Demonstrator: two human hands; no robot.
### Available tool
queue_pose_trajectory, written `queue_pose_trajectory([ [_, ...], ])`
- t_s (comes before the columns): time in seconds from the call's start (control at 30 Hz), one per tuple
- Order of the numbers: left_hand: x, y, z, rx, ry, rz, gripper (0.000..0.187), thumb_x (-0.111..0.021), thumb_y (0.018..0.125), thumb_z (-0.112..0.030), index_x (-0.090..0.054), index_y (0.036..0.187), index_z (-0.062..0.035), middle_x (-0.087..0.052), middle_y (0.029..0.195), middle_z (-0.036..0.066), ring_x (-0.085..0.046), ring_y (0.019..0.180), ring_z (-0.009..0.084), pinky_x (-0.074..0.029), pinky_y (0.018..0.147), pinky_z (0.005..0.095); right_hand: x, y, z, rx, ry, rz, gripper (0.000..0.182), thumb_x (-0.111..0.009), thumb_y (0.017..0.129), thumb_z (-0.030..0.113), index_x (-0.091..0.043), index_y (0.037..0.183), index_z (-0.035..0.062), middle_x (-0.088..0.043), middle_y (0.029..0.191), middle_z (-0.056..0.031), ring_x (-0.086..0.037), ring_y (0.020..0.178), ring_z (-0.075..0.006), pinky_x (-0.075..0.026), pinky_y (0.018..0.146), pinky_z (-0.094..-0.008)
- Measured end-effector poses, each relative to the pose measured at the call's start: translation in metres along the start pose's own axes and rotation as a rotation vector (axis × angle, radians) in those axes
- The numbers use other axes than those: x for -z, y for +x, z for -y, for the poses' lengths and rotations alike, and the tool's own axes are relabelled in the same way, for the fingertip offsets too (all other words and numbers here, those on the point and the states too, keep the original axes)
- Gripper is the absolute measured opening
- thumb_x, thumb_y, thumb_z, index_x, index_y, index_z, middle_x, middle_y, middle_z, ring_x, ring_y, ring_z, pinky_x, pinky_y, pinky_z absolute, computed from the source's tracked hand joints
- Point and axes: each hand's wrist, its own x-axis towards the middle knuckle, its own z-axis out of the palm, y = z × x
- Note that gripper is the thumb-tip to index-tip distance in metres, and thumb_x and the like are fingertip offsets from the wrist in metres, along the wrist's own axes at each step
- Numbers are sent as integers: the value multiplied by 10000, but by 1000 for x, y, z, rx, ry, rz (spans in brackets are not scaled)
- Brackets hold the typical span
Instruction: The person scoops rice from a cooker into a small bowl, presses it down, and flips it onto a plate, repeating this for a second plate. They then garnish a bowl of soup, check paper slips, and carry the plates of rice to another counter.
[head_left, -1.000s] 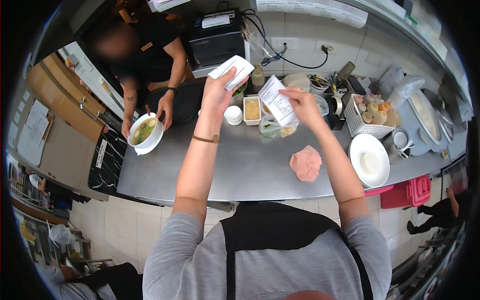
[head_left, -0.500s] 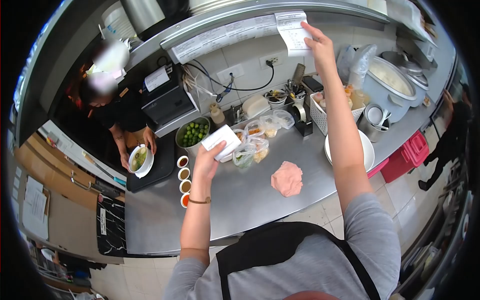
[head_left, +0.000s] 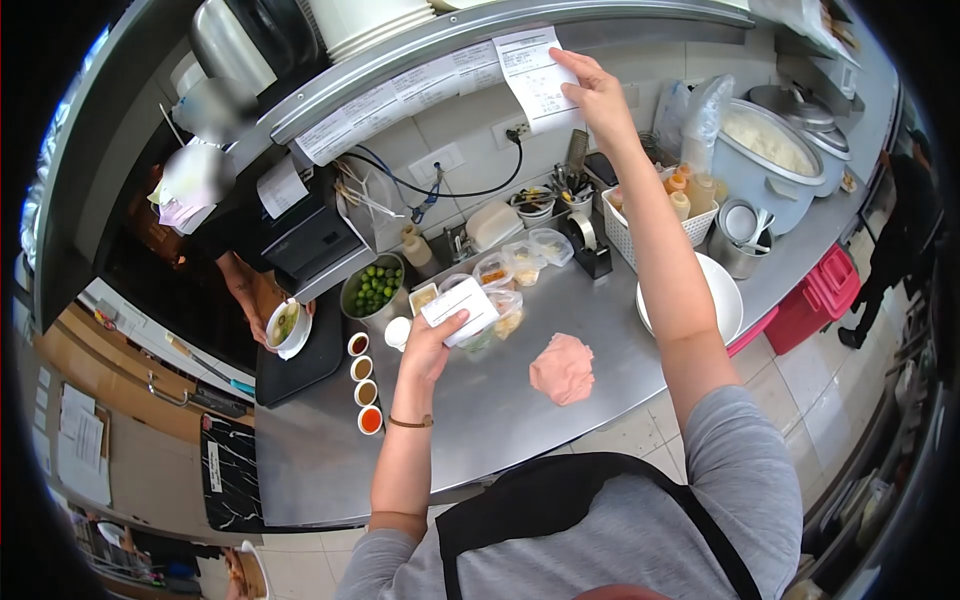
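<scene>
My left hand (head_left: 428, 352) is closed on a small stack of white paper slips (head_left: 462, 310), held over the counter in front of the plastic bags. High at the ticket rail, my right hand (head_left: 598, 100) has its fingers and thumb at the right edge of a printed receipt (head_left: 533, 80), whose top reaches the rail. More printed receipts (head_left: 400, 92) hang along that rail to the left. Below lies a crumpled pink cloth (head_left: 562, 369) on the steel counter. Small sauce cups (head_left: 366, 393) line up left of my left forearm.
A pot of green limes (head_left: 374, 290) and a black printer (head_left: 310, 235) stand left. Filled plastic bags (head_left: 508, 310) sit mid-counter. To the right are a white bottle basket (head_left: 650, 240), white bowls (head_left: 725, 300) and a rice cooker (head_left: 775, 175). Another person's hand (head_left: 273, 325) holds a soup bowl (head_left: 290, 328).
The view has shifted, with the rail and receipts now further left. My right hand stays at the receipt and my left hand keeps the slips. The other person's head is now behind the printer side.
</scene>
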Motion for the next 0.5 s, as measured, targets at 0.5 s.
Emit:
queue_pose_trajectory([
  [0.5,-34,10,20,-6,-31,0,370,-594,743,-51,-468,1081,27,-555,996,94,-549,909,192,-480,746,325,10,-5,-5,328,-367,-152,368,-540,725,40,-546,1087,102,-469,1115,-83,-457,1023,-178,-375,834,-267],
])
